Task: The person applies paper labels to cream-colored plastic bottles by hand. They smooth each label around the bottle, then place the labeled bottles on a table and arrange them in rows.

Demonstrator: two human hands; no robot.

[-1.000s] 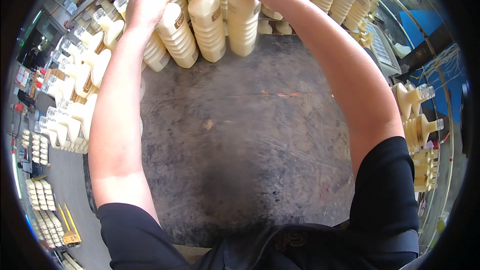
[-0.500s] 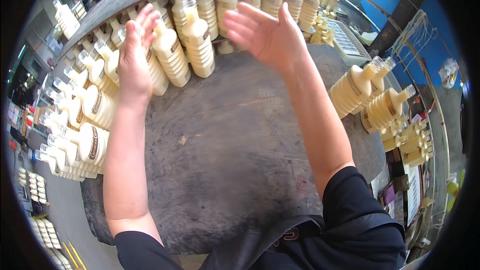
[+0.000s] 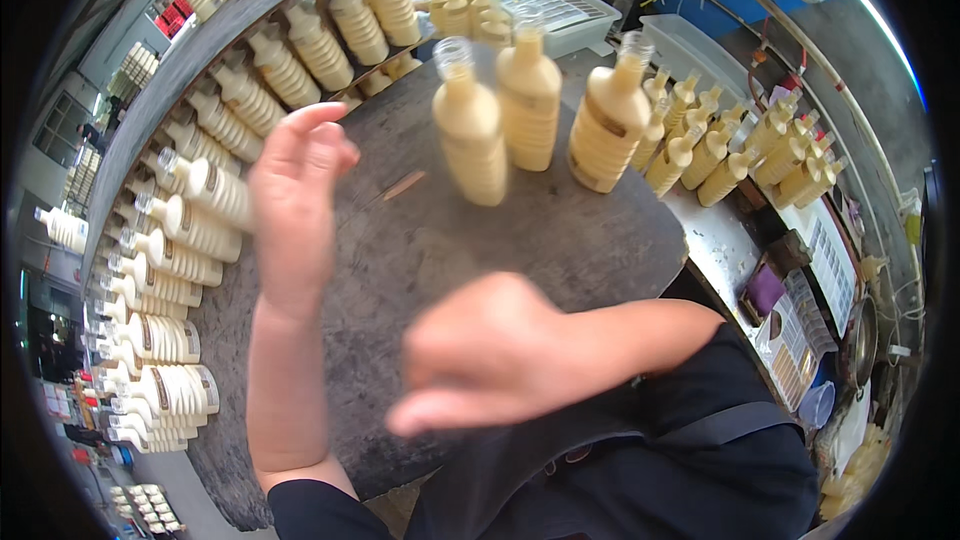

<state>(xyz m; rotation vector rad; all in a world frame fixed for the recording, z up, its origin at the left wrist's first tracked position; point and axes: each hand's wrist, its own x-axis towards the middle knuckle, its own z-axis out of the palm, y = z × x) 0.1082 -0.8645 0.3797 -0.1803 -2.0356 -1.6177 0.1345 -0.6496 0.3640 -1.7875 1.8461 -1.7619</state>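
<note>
Three ribbed, cream-filled bottles with clear necks stand at the far right of the dark table: a slightly blurred front-left bottle (image 3: 472,140), a rear bottle (image 3: 530,105) and a right-hand bottle (image 3: 610,130). My left hand (image 3: 300,175) is raised over the table's left part, fingers loosely bent and apart, holding nothing visible. It is close to the ribbed bottles (image 3: 205,190) lined along the left edge. My right hand (image 3: 480,350) crosses low in front of my body, smeared by motion. Its fingers cannot be made out clearly, and no object shows in it.
The dark tabletop (image 3: 390,230) has a rounded right edge. A raised shelf (image 3: 270,0) holds bottles at the back left. Several smaller cream bottles (image 3: 710,155) crowd a lower surface at right, near a clear plastic bin (image 3: 700,50) and a purple object (image 3: 765,290).
The view has turned right, so the three standing bottles appear nearer the middle. My right hand has dropped from beside the back bottles toward my body; my left hand's fingers have bent.
</note>
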